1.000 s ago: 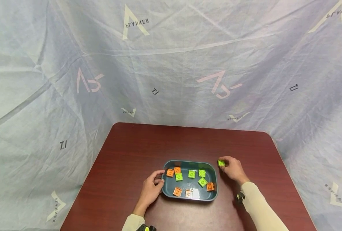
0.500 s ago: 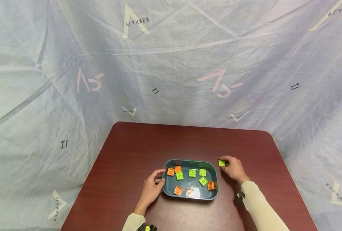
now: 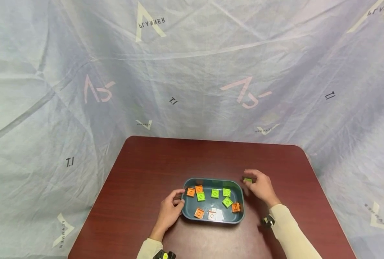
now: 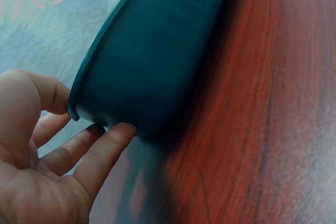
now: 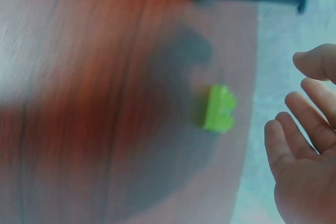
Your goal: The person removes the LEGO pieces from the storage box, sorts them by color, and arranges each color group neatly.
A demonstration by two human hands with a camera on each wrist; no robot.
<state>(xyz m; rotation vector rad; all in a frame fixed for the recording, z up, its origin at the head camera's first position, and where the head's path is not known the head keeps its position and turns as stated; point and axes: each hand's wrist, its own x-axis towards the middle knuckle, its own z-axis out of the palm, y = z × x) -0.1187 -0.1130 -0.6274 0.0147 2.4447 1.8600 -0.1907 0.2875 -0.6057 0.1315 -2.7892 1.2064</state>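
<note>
My left hand (image 3: 170,215) holds the left end of a dark teal plastic tray (image 3: 208,221). In the left wrist view, fingertips (image 4: 124,128) press the tray's outer wall (image 4: 152,56), while another digit reaches the rim, its tip hidden. Beyond the tray's right end, my right hand (image 3: 262,187) hovers with fingers spread, apart from a lime-green toy building brick (image 3: 248,180) on the table. The right wrist view shows that brick (image 5: 219,109) standing free of the hand (image 5: 307,166). Inside the tray lie several green bricks (image 3: 215,193) and several orange bricks (image 3: 199,213).
The dark red wooden table (image 3: 140,172) has rounded far corners. Grey printed fabric (image 3: 192,72) hangs behind it and at both sides. Glare whitens part of the tray floor, next to a pale-looking orange brick (image 3: 212,215).
My right hand has let go of the green brick and lifted slightly, its fingers spreading. The brick stays on the table beside the tray. My left hand keeps its place on the tray.
</note>
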